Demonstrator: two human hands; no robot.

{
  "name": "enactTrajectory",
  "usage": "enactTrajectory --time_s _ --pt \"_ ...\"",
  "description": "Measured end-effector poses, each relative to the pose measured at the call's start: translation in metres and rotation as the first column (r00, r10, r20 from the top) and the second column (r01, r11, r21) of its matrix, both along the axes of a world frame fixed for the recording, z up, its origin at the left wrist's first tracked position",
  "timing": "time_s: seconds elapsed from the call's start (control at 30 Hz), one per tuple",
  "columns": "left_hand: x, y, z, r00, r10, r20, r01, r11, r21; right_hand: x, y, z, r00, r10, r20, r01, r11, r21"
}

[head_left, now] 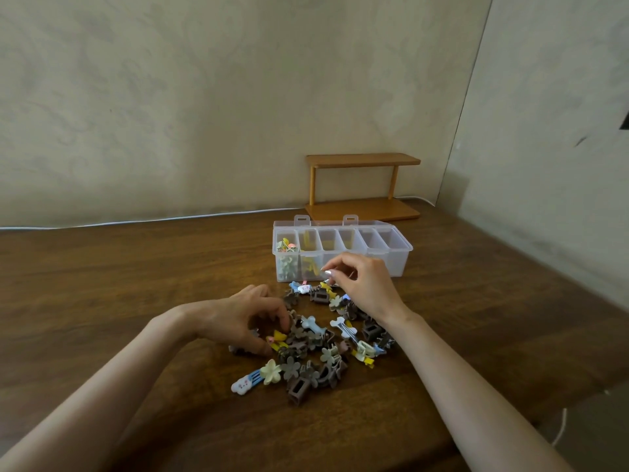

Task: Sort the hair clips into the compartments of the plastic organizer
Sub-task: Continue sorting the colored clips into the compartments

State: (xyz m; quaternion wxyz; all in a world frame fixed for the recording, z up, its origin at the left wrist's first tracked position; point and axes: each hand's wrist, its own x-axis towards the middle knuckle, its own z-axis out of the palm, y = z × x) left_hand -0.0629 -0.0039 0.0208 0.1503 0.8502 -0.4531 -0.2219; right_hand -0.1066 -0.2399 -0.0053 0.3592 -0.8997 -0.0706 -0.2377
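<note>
Forearms reach in from the bottom edge, both converging on the pile of hair clips [316,338] spread over the wooden table [119,284]. Over on the left, the left hand [245,321] is down in the pile's left edge, fingers curled and pinching among the brown flower clips; what exactly it has, I cannot tell, the fingertips are buried. Just below it lies a blue clip with a white bunny [245,383], long axis running left to right, beside a cream flower clip [270,371]. Centre now: the heap itself, browns, creams and yellows, with a white bone clip [343,327] lying between the two wrists. To the right, the right hand [360,284] hangs raised over the pile's far edge, thumb and forefinger closed on something small; too tiny to name. That hand is clearly the nearer one to the plastic organizer [391,264], which stands directly beyond its fingertips, its row of compartments running left to right. Leftmost compartments hold clips; the right ones look empty. Behind, a small wooden shelf [362,185].
</note>
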Motion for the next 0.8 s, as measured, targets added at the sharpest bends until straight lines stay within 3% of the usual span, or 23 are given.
enactTrajectory --time_s 0.43,0.67,0.8 --pt "0.001 -0.002 -0.005 0.999 0.034 0.024 -0.031 0.992 -0.120 -0.002 0.000 0.002 1.000 0.004 -0.005 -0.004 1.000 0.017" --pt "-0.002 -0.008 -0.008 0.991 0.059 0.116 -0.037 0.982 -0.183 -0.002 0.000 0.002 1.000 0.000 0.010 0.000 1.000 0.030" --pt "-0.002 -0.011 -0.009 0.985 0.047 0.166 -0.024 0.990 -0.140 -0.002 0.000 0.003 1.000 -0.004 0.013 0.003 1.000 0.023"
